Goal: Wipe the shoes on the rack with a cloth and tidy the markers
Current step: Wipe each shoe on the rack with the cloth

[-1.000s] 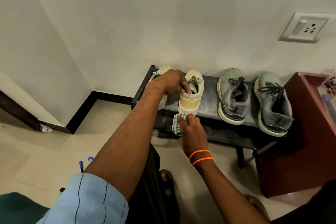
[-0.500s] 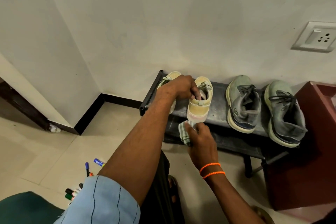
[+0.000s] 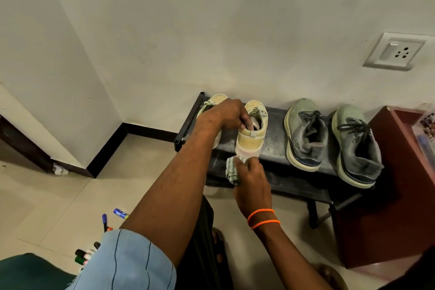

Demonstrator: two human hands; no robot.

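A black shoe rack (image 3: 275, 142) stands against the wall. My left hand (image 3: 231, 114) grips a cream-yellow shoe (image 3: 250, 140) by its opening, fingers inside it. My right hand (image 3: 253, 180) holds a striped cloth (image 3: 231, 170) pressed against that shoe's heel. A second cream shoe (image 3: 213, 102) sits behind my left hand, mostly hidden. Two grey-green sneakers (image 3: 306, 134) (image 3: 355, 146) rest on the rack to the right. Several markers (image 3: 106, 231) lie scattered on the floor at lower left.
A dark red box (image 3: 386, 195) stands right of the rack with a clear container (image 3: 427, 134) on it. A wall socket (image 3: 396, 54) is above it. A green cushion (image 3: 30, 271) fills the lower left corner. My sandalled feet (image 3: 217, 242) are below.
The view has shifted so more floor and markers show at lower left. My hands keep their hold on the shoe and cloth; the cloth sits slightly lower on the heel.
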